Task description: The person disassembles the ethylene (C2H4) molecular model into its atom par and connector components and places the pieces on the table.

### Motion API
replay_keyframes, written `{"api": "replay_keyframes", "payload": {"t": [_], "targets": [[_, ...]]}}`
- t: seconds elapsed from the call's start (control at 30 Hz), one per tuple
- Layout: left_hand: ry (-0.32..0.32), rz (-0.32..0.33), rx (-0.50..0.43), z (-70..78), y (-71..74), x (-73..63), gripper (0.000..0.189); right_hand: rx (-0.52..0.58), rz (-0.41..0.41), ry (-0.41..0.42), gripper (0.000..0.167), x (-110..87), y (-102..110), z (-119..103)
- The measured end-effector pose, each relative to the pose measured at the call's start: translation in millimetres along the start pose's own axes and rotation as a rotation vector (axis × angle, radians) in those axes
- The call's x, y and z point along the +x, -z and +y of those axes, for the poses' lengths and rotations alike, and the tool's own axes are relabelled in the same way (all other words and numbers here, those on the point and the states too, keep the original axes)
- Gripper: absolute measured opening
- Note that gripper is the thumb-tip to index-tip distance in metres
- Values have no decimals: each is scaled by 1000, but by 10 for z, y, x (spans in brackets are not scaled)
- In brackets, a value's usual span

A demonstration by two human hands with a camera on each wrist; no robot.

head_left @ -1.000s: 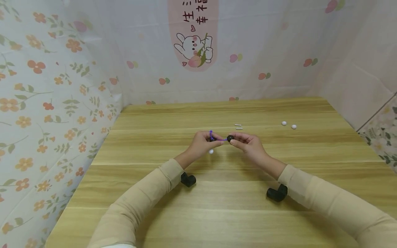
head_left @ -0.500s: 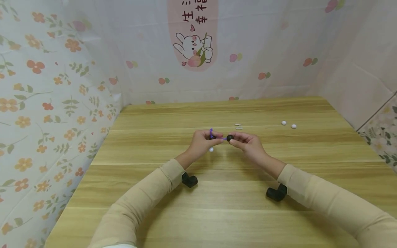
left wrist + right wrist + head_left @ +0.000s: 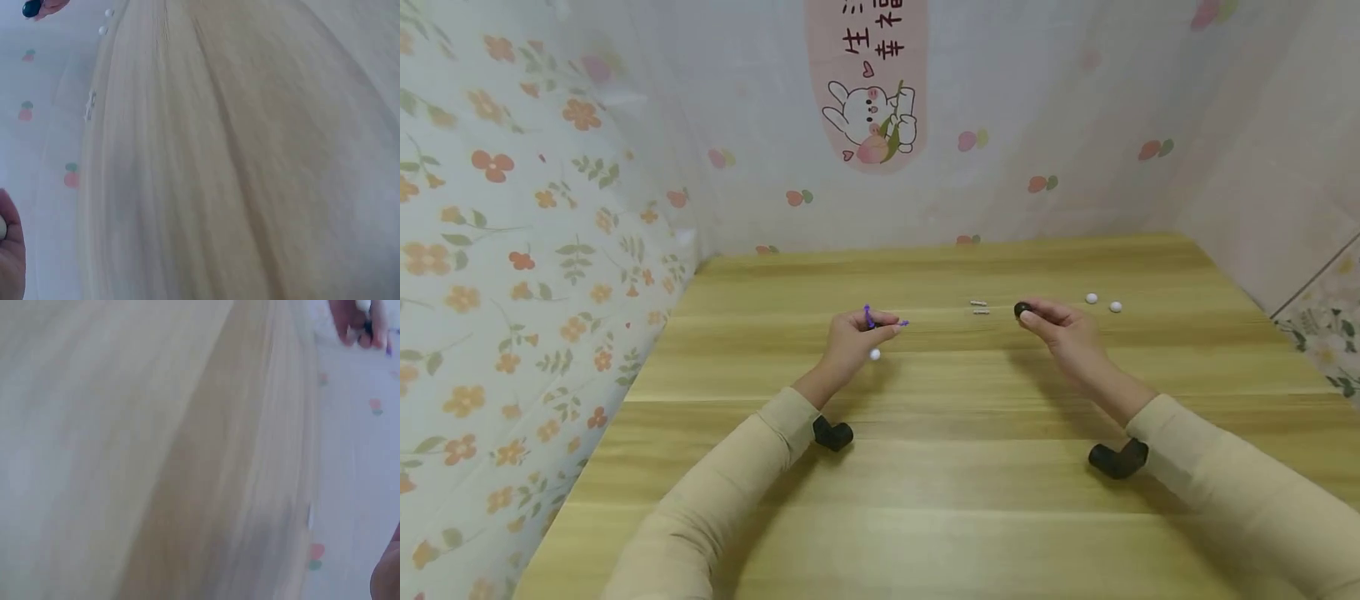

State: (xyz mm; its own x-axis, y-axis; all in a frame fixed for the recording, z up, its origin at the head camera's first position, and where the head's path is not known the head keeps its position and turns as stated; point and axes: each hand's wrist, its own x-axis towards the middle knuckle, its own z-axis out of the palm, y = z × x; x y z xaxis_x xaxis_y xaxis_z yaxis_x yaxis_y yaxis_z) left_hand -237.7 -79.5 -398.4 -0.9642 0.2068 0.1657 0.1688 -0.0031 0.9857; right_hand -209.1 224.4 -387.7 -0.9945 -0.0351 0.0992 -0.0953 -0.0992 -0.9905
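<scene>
Near the far edge of the tabletop [image 3: 955, 483], just right of its middle, lie two rods [image 3: 981, 312] — with two balls [image 3: 1092, 298] toward the far right corner. Left of the rods is the left hand [image 3: 852, 335]; between rods and balls, the right hand [image 3: 1066, 330]. Behind hangs cloth [image 3: 1015, 92].

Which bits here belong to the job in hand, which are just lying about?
In the job:
Left hand: purple connectors, white ball, dark piece (mostly hidden)
Right hand: black ball

Lying about, possibly spares:
Two loose white balls
Two short pale rods
</scene>
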Motion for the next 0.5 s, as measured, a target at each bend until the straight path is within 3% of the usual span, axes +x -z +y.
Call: {"api": "replay_keyframes", "payload": {"t": [0.2,0.5], "targets": [[36,-65,29,57,8,-3,13,-236,51,-46,46,33,170,-94],[42,-112,39,12,-36,-32,13,-513,-2,-130,60,12,506,-74]]}}
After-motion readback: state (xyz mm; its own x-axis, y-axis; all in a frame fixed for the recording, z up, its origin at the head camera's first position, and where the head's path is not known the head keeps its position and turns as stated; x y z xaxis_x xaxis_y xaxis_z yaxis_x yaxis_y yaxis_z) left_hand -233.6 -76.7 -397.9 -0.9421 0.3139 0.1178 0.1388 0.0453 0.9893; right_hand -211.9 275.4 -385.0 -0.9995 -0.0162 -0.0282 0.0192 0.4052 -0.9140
